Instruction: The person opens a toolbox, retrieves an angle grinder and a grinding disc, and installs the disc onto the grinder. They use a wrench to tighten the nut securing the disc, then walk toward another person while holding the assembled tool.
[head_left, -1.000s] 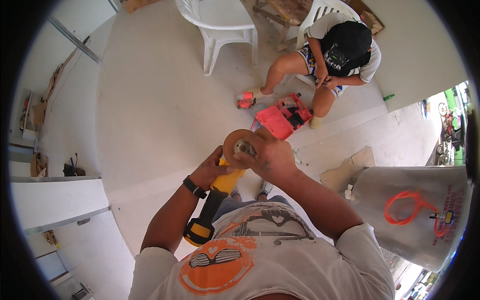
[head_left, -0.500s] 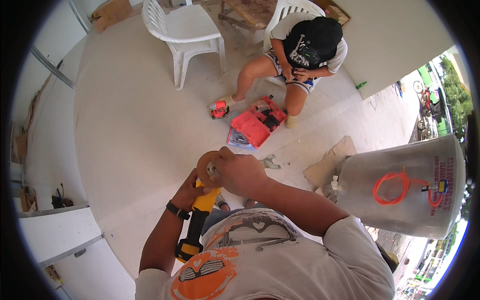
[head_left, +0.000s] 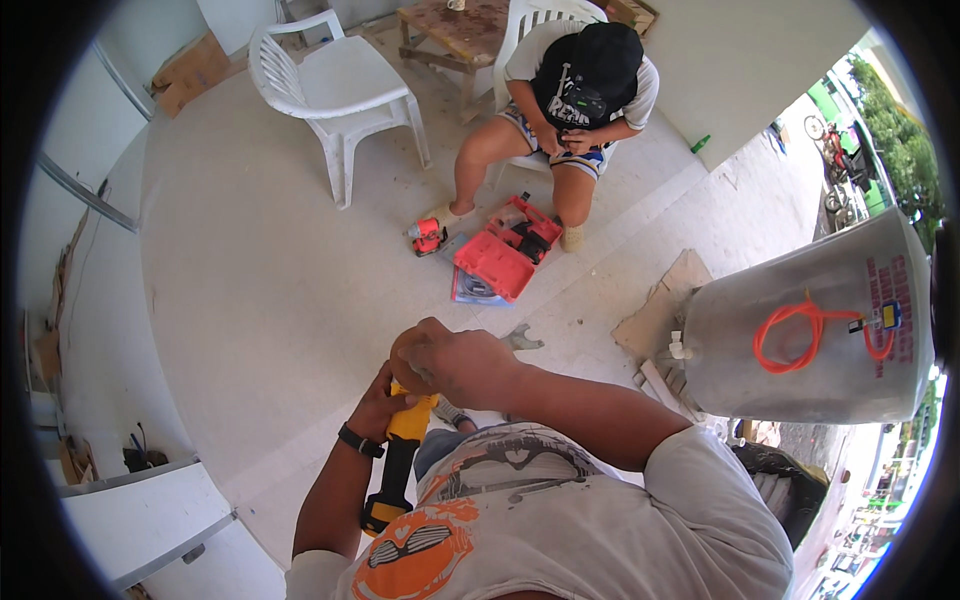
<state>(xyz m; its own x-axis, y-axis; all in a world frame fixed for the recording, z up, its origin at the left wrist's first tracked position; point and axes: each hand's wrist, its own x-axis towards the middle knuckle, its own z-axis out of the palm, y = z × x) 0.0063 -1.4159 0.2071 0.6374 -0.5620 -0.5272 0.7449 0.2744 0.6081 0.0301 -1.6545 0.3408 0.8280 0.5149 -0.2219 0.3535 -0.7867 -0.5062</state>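
Observation:
A yellow and black cordless angle grinder [head_left: 398, 468] slants upright in front of my shirt, its battery end low against me and its head away from me. My left hand [head_left: 374, 406] is wrapped round the grinder near its head. On that head sits a round brown disc [head_left: 402, 366]. My right hand [head_left: 462, 366] covers the middle and right side of the disc, its fingers curled over the face and edge. What lies under those fingers, including the disc's centre, is hidden.
A seated person [head_left: 575, 105] holds something small near an open red tool case [head_left: 495, 262]; a red power tool [head_left: 428, 237] lies beside it. A white plastic chair [head_left: 350, 90] stands at far left. At right is a large metal tank [head_left: 800, 340] with an orange hose [head_left: 770, 340].
My right hand has shifted slightly left over the disc, and the disc's metal centre is now covered. The view has turned a little. My left hand keeps its hold on the grinder.

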